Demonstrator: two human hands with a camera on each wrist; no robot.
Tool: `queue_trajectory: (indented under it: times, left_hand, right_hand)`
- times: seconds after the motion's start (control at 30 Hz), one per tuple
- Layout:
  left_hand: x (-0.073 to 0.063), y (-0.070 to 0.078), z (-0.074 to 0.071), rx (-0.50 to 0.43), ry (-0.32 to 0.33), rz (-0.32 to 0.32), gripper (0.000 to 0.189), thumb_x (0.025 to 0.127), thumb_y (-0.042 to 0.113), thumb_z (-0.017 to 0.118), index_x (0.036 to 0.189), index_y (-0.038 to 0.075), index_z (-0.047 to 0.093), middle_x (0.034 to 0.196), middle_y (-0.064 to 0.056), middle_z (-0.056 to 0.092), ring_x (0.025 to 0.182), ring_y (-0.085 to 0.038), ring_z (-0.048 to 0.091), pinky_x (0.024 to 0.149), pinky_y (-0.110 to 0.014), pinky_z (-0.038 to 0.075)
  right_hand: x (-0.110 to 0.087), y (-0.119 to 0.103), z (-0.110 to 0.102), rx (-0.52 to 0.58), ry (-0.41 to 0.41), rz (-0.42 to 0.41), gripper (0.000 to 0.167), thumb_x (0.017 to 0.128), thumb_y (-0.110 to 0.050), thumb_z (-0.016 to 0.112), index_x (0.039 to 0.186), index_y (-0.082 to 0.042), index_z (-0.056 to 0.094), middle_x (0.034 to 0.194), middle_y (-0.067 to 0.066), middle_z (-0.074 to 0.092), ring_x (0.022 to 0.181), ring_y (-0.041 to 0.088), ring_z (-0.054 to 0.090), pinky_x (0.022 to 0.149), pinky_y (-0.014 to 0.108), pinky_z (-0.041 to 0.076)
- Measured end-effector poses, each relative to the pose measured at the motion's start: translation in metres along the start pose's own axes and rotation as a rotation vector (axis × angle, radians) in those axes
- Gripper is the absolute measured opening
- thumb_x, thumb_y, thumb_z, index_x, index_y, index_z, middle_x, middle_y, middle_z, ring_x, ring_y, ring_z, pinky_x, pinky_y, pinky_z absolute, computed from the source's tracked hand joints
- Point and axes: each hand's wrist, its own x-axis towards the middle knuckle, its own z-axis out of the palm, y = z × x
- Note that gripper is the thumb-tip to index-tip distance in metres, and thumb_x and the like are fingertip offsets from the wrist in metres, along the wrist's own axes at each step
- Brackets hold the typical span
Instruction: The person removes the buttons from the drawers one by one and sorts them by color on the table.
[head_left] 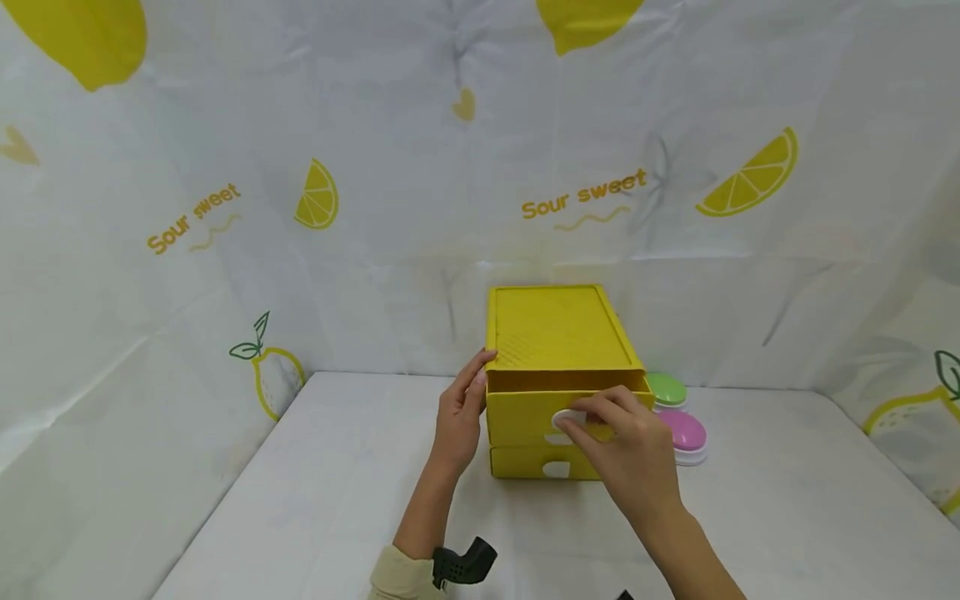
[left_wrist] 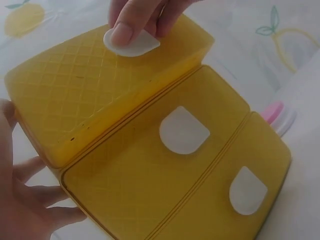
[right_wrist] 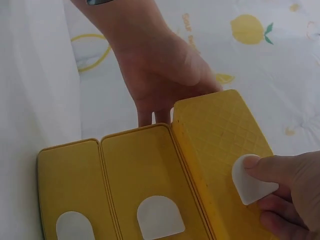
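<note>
A yellow drawer box (head_left: 558,325) with three stacked drawers stands at the back of the table. Its top drawer (head_left: 517,418) sticks partway out, leaving a gap along its upper edge. Thumb and fingers of my right hand (head_left: 637,442) pinch that drawer's white handle tab (right_wrist: 250,186). Against the box's left side rests my left hand (head_left: 460,421), its fingers extended along the wall. In the left wrist view the middle drawer (left_wrist: 115,175) and the bottom drawer (left_wrist: 272,150) sit closed, each with a white tab. The top drawer's inside is mostly hidden.
Right of the box are a green-topped round item (head_left: 666,388) and a pink-topped one (head_left: 686,432), both on white bases and partly hidden by the box and right hand. Behind the white table (head_left: 337,500) hangs a lemon-print sheet (head_left: 412,208), which also covers the sides.
</note>
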Motion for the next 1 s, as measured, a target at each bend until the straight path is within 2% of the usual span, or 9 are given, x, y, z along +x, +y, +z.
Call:
queue_trajectory:
  times: [0.2, 0.37, 0.53, 0.7, 1.0]
  left_hand:
    - [-0.001, 0.003, -0.002, 0.013, -0.01, 0.01, 0.044, 0.111, 0.036, 0.034, 0.147, 0.018, 0.052, 0.163, -0.003, 0.039, 0.15, -0.029, 0.039, 0.116, -0.059, 0.04]
    - [-0.001, 0.002, -0.001, 0.036, -0.017, 0.011, 0.041, 0.108, 0.026, 0.047, 0.148, 0.02, 0.05, 0.164, -0.003, 0.037, 0.149, -0.032, 0.041, 0.117, -0.053, 0.041]
    - [0.0, -0.001, 0.002, 0.062, 0.013, 0.012, 0.041, 0.106, 0.023, 0.053, 0.147, 0.021, 0.052, 0.163, -0.002, 0.039, 0.146, -0.035, 0.044, 0.116, -0.049, 0.044]
    - [-0.002, 0.0, 0.006, 0.092, 0.036, 0.002, 0.041, 0.105, 0.024, 0.056, 0.146, 0.023, 0.054, 0.162, -0.002, 0.041, 0.144, -0.036, 0.047, 0.113, -0.049, 0.046]
    - [-0.001, 0.002, 0.003, 0.116, 0.032, 0.012, 0.041, 0.105, 0.024, 0.056, 0.146, 0.023, 0.053, 0.162, -0.003, 0.04, 0.142, -0.036, 0.049, 0.11, -0.049, 0.05]
  right_hand:
    - [0.003, 0.006, 0.008, 0.002, 0.009, 0.022, 0.024, 0.064, -0.009, 0.095, 0.083, -0.01, 0.079, 0.079, -0.001, 0.069, 0.069, 0.01, 0.061, 0.061, 0.011, 0.046]
    - [0.004, 0.017, 0.017, 0.005, 0.042, 0.006, 0.026, 0.064, -0.009, 0.095, 0.085, -0.008, 0.08, 0.082, 0.001, 0.072, 0.071, 0.013, 0.065, 0.063, 0.013, 0.05]
    - [0.002, 0.025, 0.022, 0.042, 0.069, -0.015, 0.029, 0.063, -0.005, 0.094, 0.088, -0.007, 0.081, 0.084, 0.001, 0.073, 0.071, 0.014, 0.066, 0.067, 0.008, 0.051]
    - [0.001, 0.033, 0.023, 0.102, 0.046, 0.011, 0.032, 0.065, 0.002, 0.092, 0.094, -0.006, 0.08, 0.084, 0.003, 0.074, 0.072, 0.016, 0.07, 0.073, 0.004, 0.052]
    - [-0.004, 0.038, 0.022, 0.195, -0.031, 0.059, 0.038, 0.069, 0.005, 0.089, 0.104, -0.002, 0.075, 0.089, 0.007, 0.076, 0.075, 0.02, 0.073, 0.075, 0.007, 0.055]
